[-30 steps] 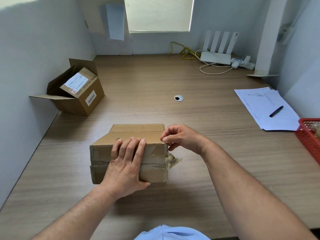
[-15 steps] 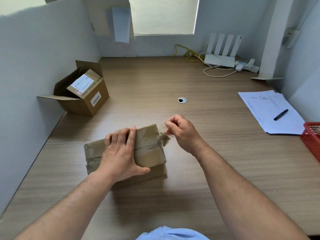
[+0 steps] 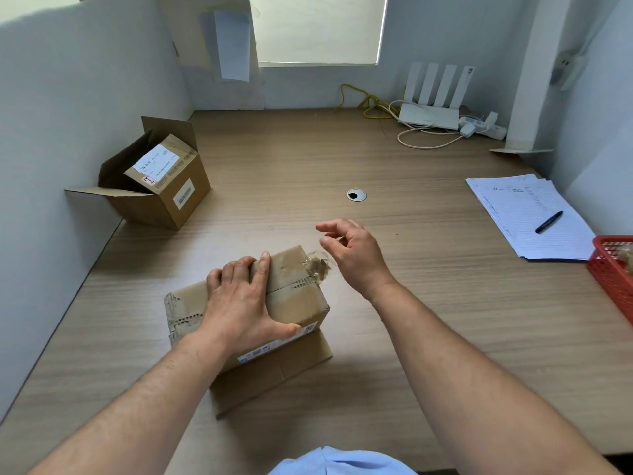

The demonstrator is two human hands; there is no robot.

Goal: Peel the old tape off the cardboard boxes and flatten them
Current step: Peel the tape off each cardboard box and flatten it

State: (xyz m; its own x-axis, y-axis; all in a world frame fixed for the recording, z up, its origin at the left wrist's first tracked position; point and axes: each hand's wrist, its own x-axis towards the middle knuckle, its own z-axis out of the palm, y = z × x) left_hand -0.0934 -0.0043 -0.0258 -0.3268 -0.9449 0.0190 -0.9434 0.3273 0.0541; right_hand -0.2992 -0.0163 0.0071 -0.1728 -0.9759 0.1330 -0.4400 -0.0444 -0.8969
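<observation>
Cardboard box (image 3: 298,296), on the desk (image 3: 428,320) before me, pinned by my left hand (image 3: 245,299), fingers straight and together on its top. Old tape (image 3: 318,265): crumpled curl at the box's far right corner, seam running leftward under my left palm; my right hand (image 3: 352,255), the nearer, hovers just beside it, thumb and forefinger parted, pinching nothing I can see. Second box (image 3: 161,186) far left, papers (image 3: 524,214) and red basket (image 3: 613,269) right; nothing intervenes.

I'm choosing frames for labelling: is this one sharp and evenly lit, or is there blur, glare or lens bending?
Head view: soft daylight, with the window blind washed out; a faint shadow beside the box; right hand fingertips slightly blurred, left hand sharp; the wide-angle lens bows the desk edges; the clear tape is hard to outline.
</observation>
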